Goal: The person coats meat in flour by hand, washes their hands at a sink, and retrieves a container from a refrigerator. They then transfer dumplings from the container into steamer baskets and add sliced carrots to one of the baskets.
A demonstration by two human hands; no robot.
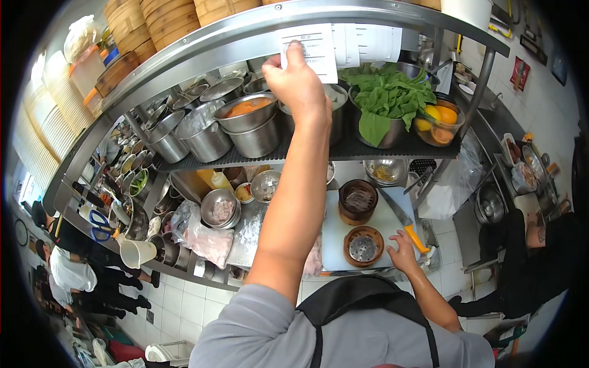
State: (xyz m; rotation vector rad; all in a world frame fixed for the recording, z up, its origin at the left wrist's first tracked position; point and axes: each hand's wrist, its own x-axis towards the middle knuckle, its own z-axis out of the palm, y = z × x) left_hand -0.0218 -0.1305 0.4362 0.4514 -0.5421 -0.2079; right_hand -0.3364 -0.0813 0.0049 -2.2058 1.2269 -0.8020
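My left hand [297, 80] is raised to the shelf's metal rail. One finger or thumb lies over a printed paper slip [316, 52], the other fingers are curled, and the hand appears closed on the slip's left part. Lower right, my right hand [402, 251] hovers with fingers apart beside a white cutting board [334, 245]. Close to it lies a knife with an orange handle [416, 238], its blade pointing away. On the board stand a dark round steamer basket [358, 202] and a smaller one [363, 246] with a perforated metal base.
The shelf [392, 153] carries metal pots [254, 138], leafy greens [396, 95] and a tub of citrus fruit [438, 122]. Bamboo steamers [172, 24] are stacked above. Below sit a bowl of raw meat [221, 208] and bagged meat [205, 236]. People stand at left and right.
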